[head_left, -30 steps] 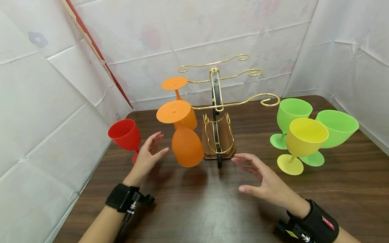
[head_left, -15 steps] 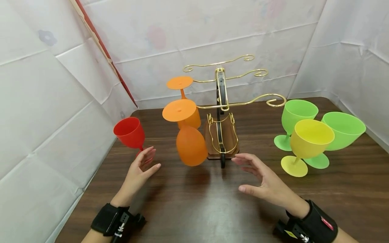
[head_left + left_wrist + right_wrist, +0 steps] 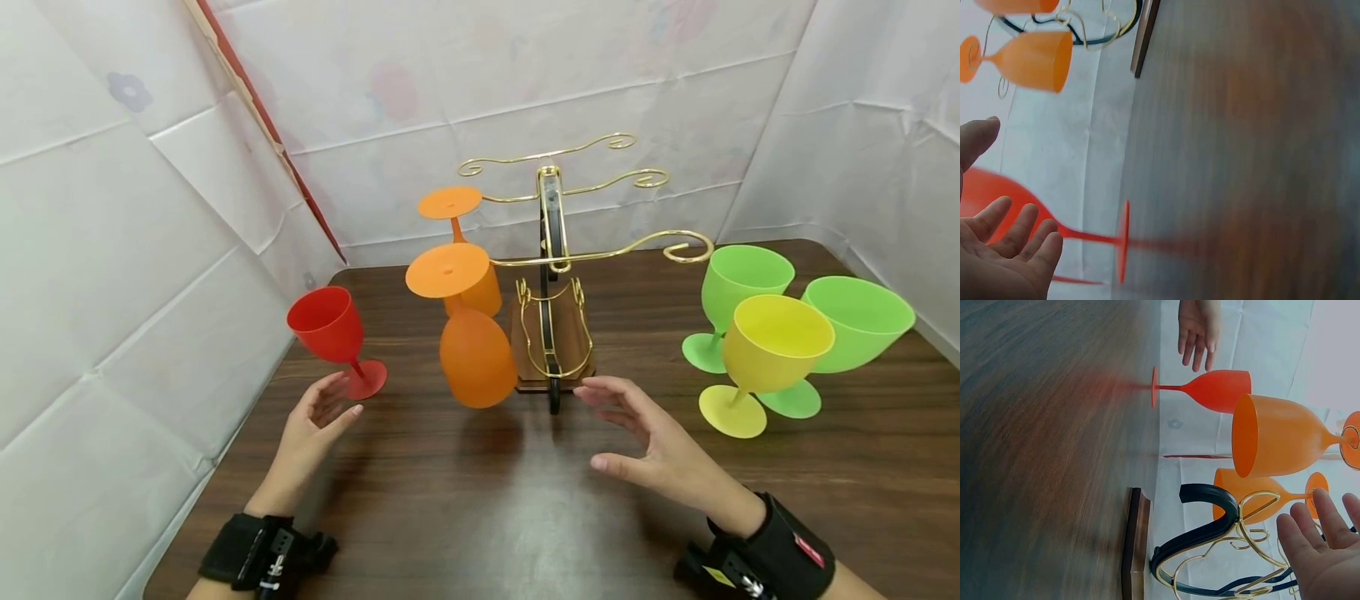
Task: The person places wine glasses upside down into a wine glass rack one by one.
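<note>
My left hand [image 3: 311,433] is over the table at the left, fingers relaxed and holding nothing. Just beyond its fingertips a red goblet [image 3: 327,325] stands upright; in the left wrist view the fingers overlap its bowl [image 3: 997,187]. My right hand [image 3: 652,450] hovers in front of the rack's base with thumb and fingers apart, gripping nothing. Two orange goblets hang upside down by their feet from the left arms of a gold wire rack [image 3: 551,225]: a near orange goblet [image 3: 477,358] and a far orange goblet [image 3: 480,292], partly hidden behind it.
At the right stand a yellow goblet [image 3: 778,342], a left green goblet [image 3: 742,279] and a right green goblet [image 3: 862,321], all upright and close together. The rack's wooden base [image 3: 577,333] rests on the dark table [image 3: 480,517]. White sheeting [image 3: 570,67] encloses the back and sides.
My left hand has drawn back from beside the near orange goblet, leftward and toward me, uncovering the red goblet's foot. The right hand has barely moved. The head view has shifted slightly.
</note>
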Demonstrator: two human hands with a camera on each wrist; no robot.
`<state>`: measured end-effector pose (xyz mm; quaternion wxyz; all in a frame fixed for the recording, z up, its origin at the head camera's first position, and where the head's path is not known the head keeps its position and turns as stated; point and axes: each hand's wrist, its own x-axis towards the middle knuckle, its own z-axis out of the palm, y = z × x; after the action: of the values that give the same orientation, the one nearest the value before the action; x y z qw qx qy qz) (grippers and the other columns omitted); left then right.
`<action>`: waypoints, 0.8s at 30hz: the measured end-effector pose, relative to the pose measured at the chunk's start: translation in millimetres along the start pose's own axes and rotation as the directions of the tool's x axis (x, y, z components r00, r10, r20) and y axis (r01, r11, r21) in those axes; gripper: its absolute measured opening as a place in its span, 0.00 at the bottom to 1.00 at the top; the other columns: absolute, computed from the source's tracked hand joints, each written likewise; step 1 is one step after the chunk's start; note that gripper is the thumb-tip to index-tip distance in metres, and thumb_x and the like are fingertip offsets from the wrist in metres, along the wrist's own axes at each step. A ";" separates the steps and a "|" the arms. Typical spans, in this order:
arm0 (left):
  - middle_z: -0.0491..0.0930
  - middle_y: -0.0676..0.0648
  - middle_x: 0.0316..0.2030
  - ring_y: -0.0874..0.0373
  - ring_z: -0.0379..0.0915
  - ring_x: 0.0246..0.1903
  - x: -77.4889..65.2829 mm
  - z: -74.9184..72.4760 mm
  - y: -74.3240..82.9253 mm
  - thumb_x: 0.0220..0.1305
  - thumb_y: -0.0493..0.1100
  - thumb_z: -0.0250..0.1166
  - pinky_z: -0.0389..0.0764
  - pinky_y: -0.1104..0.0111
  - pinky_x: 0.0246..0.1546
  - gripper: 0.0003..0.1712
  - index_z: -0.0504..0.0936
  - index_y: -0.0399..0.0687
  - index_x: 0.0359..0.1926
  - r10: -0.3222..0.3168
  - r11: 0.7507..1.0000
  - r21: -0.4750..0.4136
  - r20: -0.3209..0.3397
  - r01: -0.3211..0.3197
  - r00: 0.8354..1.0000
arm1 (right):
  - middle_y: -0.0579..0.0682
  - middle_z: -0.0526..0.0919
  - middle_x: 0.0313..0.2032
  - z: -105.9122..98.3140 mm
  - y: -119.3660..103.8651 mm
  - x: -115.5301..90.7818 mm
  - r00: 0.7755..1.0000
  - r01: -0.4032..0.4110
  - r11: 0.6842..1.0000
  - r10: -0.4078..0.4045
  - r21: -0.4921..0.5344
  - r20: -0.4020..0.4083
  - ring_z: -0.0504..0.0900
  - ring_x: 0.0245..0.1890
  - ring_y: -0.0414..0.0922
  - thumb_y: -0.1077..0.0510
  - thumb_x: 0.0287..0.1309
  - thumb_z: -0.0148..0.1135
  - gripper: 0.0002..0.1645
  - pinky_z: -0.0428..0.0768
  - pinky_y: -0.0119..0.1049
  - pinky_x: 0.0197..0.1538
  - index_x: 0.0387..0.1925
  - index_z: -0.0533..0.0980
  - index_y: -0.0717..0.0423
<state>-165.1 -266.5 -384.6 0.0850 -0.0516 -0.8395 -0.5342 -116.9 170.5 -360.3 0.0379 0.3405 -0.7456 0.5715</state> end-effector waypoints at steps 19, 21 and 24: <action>0.59 0.39 0.66 0.49 0.57 0.63 17.6 -20.8 -1.5 0.63 0.45 0.63 0.67 0.81 0.54 0.42 0.52 0.43 0.71 -0.135 0.991 -0.032 -0.117 0.132 0.984 | 0.60 0.68 0.60 -1.8 -0.5 0.5 1.000 0.025 1.000 -0.025 -0.002 0.005 0.68 0.62 0.43 0.73 0.48 0.66 0.43 0.69 0.30 0.61 0.64 0.58 0.64; 0.57 0.39 0.67 0.48 0.56 0.64 21.9 -22.3 -1.8 0.63 0.46 0.63 0.67 0.83 0.52 0.43 0.50 0.44 0.72 -0.160 0.987 -0.053 -0.122 0.154 0.980 | 0.62 0.68 0.59 -1.9 -1.8 0.6 1.000 0.019 1.000 -0.019 0.003 0.005 0.68 0.62 0.40 0.74 0.48 0.66 0.43 0.69 0.30 0.61 0.64 0.58 0.65; 0.55 0.40 0.68 0.47 0.53 0.65 29.4 -23.7 -2.7 0.62 0.50 0.63 0.67 0.80 0.53 0.46 0.47 0.46 0.73 -0.197 0.979 -0.069 -0.115 0.190 0.974 | 0.61 0.68 0.60 -1.8 -3.7 0.7 1.000 0.010 1.000 -0.010 0.002 0.003 0.68 0.62 0.38 0.73 0.48 0.66 0.43 0.69 0.30 0.61 0.64 0.58 0.64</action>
<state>-192.3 -289.3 -371.4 0.0818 0.0608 -0.8180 -0.5661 -116.0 171.4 -356.2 0.0391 0.3452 -0.7435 0.5714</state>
